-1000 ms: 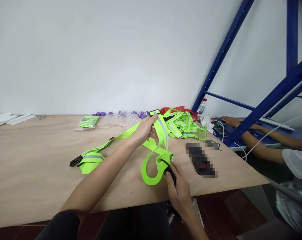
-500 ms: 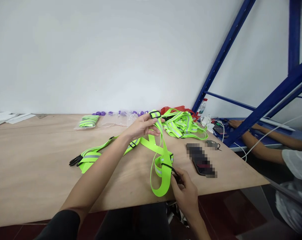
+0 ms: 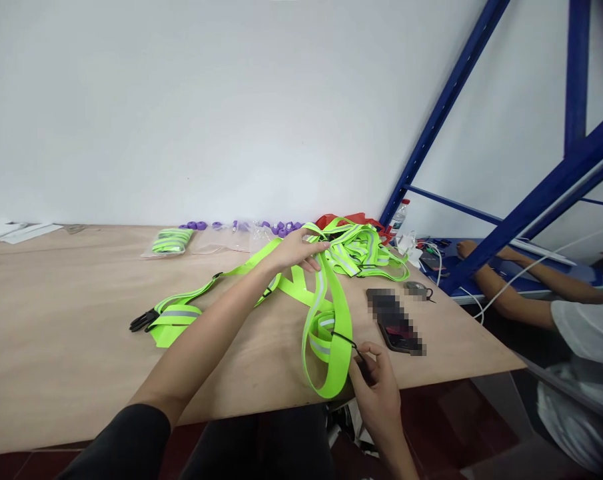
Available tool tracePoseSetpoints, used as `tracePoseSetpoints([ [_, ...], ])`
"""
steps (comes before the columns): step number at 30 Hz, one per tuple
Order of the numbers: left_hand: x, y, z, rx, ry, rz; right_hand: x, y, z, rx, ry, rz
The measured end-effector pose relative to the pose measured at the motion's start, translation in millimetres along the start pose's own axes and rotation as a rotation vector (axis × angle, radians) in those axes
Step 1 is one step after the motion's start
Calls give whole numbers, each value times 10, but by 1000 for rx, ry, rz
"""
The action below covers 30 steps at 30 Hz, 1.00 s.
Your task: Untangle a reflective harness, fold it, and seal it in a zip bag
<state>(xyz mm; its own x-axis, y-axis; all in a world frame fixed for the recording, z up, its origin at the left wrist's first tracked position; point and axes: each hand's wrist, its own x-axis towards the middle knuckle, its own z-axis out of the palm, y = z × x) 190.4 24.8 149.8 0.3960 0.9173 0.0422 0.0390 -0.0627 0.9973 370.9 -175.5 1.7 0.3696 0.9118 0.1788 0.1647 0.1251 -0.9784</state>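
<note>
Lime strap point(image 3: 342, 327) pinched by outstretched left hand point(image 3: 298, 252); lower right hand point(image 3: 380, 388) grasps black fitting point(image 3: 366, 369).

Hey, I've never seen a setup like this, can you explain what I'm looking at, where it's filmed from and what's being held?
There's no machine here: these are a person's two bare hands. The camera is worn on that person's head, looking forward and down.

The left hand holds a bright green strap near the top of its hanging loop. The right hand, lower down, grips a dark piece, mostly hidden by the fingers; a thin black cord runs from there across the loop.

On the wooden table lie a pile of similar straps, a clear bag with folded straps inside, some purple pieces and a blurred-out phone. The arms at the right belong to another person.
</note>
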Motion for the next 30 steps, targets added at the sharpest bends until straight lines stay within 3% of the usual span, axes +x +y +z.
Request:
tracePoseSetpoints([
  [2,-37,-64,-41,50,73,48,7,30,-12,-31,-5,-18],
  [5,-69,-139,-58,-134,206,124,36,68,-26,-101,-42,-55],
  [12,18,-228,-3,-448,382,145,46,73,-15,-207,-149,-144],
  [19,282,-140,-250,-542,531,180,-209,50,38,-239,-126,-184],
  [25,574,-72,-261,-367,499,98,-339,-46,126,-270,-47,-201],
  [30,787,-257,-157,-176,403,-98,-415,-22,222,-324,20,-271],
])
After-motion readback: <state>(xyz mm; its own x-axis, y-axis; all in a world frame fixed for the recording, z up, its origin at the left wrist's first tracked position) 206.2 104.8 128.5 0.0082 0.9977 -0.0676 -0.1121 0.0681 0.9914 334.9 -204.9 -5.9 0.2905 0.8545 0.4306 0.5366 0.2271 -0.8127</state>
